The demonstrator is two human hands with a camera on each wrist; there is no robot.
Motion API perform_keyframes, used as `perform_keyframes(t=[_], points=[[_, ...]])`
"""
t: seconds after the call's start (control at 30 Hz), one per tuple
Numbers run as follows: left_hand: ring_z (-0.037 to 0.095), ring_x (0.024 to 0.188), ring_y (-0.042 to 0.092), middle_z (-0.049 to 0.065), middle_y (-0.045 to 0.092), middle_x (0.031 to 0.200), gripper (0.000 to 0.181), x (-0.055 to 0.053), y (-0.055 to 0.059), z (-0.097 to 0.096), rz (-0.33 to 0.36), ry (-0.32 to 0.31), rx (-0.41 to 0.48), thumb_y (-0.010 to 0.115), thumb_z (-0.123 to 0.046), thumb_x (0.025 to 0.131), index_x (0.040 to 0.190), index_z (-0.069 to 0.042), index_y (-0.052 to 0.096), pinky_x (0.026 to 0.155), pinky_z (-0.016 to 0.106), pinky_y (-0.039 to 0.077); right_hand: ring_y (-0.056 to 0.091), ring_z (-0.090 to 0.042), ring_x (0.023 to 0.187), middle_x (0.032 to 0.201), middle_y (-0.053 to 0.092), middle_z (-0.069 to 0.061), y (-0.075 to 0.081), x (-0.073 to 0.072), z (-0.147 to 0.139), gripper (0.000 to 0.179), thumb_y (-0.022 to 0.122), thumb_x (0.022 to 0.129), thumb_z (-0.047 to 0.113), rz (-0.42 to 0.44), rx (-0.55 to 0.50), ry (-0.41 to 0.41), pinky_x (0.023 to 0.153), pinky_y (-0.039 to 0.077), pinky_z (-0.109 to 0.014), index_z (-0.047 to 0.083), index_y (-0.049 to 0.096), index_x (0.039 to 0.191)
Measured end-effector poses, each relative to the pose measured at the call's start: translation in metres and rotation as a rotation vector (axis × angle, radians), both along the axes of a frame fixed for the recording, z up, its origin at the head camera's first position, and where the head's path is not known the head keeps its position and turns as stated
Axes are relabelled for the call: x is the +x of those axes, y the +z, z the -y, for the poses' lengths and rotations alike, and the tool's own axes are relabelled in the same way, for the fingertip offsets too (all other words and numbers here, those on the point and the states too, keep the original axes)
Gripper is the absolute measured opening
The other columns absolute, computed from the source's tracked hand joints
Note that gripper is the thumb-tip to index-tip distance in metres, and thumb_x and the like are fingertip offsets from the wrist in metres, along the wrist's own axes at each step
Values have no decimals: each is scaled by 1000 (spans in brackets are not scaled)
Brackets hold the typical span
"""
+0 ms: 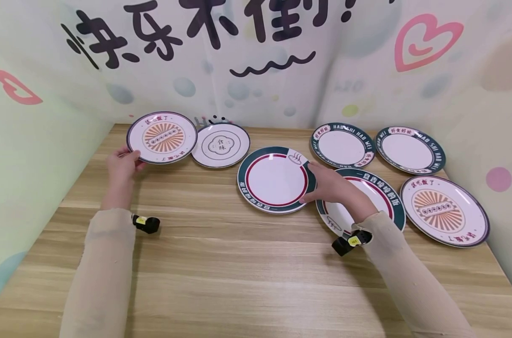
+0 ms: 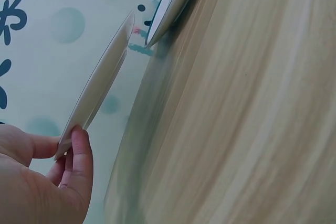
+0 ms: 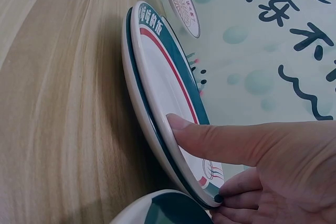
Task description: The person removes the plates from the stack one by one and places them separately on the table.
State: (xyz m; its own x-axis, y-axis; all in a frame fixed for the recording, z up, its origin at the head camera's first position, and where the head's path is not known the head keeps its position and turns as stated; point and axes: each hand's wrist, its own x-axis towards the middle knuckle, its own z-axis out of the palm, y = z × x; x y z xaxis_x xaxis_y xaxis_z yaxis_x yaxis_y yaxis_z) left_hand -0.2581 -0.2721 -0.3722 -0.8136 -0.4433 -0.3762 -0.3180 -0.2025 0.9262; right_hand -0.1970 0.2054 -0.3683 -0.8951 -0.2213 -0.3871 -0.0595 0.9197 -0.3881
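My left hand pinches the near-left rim of a white plate with an orange sunburst. In the left wrist view that plate is raised and seen edge-on, thumb on one face and fingers on the other. Beside it lies a smaller white plate with a cloud-shaped emblem. At the middle, my right hand grips the right edge of a green-rimmed plate with a red ring. The right wrist view shows the thumb over this plate's rim, fingers at its outer edge, and a second green rim directly under it.
Under my right forearm lies another green-rimmed, red-ringed plate. Two green plates with lettered rims, one left and one right, lie at the back right. A second sunburst plate is near the wooden table's right edge. A printed backdrop stands behind.
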Motion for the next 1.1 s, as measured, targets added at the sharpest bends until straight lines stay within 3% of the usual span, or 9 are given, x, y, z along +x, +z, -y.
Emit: perform_keyframes(t=[0.13, 0.23, 0.7, 1.1], points=[[5, 82, 60, -4, 51, 105, 44, 0, -1, 4, 28, 10, 19, 56, -7, 100, 141, -13, 43, 68, 12, 57, 25, -44, 149, 165, 18, -21, 0, 0, 0, 107, 83, 79, 39, -2, -2, 0, 118, 31, -61, 3, 21, 158], [5, 82, 60, -3, 52, 105, 52, 0, -1, 7, 48, 24, 40, 56, -6, 100, 148, -12, 38, 69, 12, 57, 25, -45, 149, 165, 18, -21, 0, 1, 0, 106, 83, 79, 39, -4, -4, -1, 118, 31, -61, 3, 21, 158], [5, 86, 59, -4, 50, 108, 53, 1, -9, 12, 88, 88, 129, 51, -3, 101, 149, -15, 33, 70, 13, 58, 24, -45, 150, 165, 17, -22, 0, 2, 0, 106, 83, 80, 38, -12, -4, 6, 118, 31, -60, 2, 21, 158], [3, 89, 57, -5, 49, 107, 55, -2, -11, 17, 137, 94, 107, 50, -4, 101, 152, -16, 33, 72, 12, 58, 22, -44, 151, 165, 16, -23, 1, 1, 1, 105, 82, 81, 39, -19, 9, 15, 120, 29, -59, 1, 21, 158]])
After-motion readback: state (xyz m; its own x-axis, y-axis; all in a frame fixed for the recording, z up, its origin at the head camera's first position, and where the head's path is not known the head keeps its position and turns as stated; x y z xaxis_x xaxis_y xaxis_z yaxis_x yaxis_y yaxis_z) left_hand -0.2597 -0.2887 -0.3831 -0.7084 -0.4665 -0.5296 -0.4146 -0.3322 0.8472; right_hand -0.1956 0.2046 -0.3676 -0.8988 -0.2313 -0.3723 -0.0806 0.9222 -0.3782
